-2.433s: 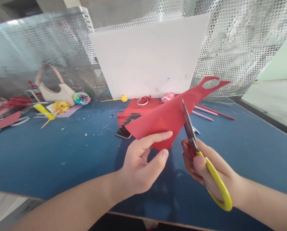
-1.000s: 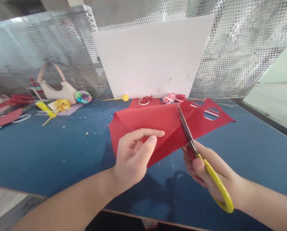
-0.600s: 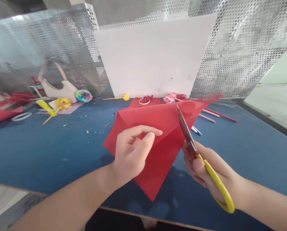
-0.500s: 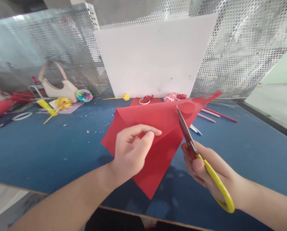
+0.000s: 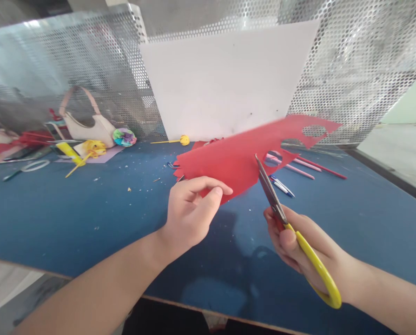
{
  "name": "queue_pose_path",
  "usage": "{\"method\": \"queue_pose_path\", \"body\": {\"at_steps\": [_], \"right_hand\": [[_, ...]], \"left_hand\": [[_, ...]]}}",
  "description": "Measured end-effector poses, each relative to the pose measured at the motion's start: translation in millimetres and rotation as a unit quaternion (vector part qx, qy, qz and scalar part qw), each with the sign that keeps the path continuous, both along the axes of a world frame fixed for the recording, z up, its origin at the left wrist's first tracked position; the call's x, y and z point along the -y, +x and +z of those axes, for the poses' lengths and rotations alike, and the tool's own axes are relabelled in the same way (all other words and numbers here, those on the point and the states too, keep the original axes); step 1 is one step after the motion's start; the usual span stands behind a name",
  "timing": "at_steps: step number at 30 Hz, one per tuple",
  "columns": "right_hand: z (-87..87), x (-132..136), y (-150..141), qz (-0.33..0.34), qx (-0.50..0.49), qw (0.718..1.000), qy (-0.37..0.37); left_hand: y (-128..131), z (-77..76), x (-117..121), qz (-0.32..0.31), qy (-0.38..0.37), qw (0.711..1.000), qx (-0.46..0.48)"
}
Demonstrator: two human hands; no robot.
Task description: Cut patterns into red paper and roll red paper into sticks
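Observation:
My left hand (image 5: 190,214) pinches the near edge of a red paper sheet (image 5: 235,156) and holds it up above the blue table (image 5: 71,209). The sheet stretches to the right and has round holes cut out near its far end. My right hand (image 5: 298,246) grips yellow-handled scissors (image 5: 287,218), whose blades point up and away and meet the sheet's lower edge beside one hole. The blades look nearly closed.
A white board (image 5: 225,79) leans on a perforated metal wall at the back. Pink and red sticks (image 5: 305,163) lie at the right. A cream handbag (image 5: 85,125), paper flowers (image 5: 124,137), yellow pieces and scraps sit at the back left. The table's front edge runs below my arms.
My left hand has kept turning the red sheet; its hanging lower corner has swung up and the sheet now stretches out to the right. The scissors have stayed at the same spot.

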State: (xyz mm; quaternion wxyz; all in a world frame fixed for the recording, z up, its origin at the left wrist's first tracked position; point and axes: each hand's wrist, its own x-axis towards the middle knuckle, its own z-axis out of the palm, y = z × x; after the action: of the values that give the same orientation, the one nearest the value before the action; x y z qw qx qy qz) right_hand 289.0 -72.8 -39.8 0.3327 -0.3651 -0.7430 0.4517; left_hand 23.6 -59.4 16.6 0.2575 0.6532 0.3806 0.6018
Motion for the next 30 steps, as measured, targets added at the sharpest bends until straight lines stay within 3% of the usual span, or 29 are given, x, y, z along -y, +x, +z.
{"method": "queue_pose_path", "body": {"at_steps": [7,14,22,30], "right_hand": [[7.3,1,0,-0.009,0.022,1.0,0.014],[18.2,-3,-6,0.037,0.003,0.999,-0.007],[15.1,-3,-7,0.048,-0.025,0.998,-0.028],[12.5,-3,-10,0.053,-0.053,0.994,-0.078]], "left_hand": [[-1,1.3,-4,0.025,0.03,0.999,-0.011],[-2,6.7,-4,-0.004,0.035,0.999,-0.025],[3,9.6,-6,0.052,0.061,0.995,-0.063],[6,3.6,-7,0.062,0.064,0.994,-0.058]]}}
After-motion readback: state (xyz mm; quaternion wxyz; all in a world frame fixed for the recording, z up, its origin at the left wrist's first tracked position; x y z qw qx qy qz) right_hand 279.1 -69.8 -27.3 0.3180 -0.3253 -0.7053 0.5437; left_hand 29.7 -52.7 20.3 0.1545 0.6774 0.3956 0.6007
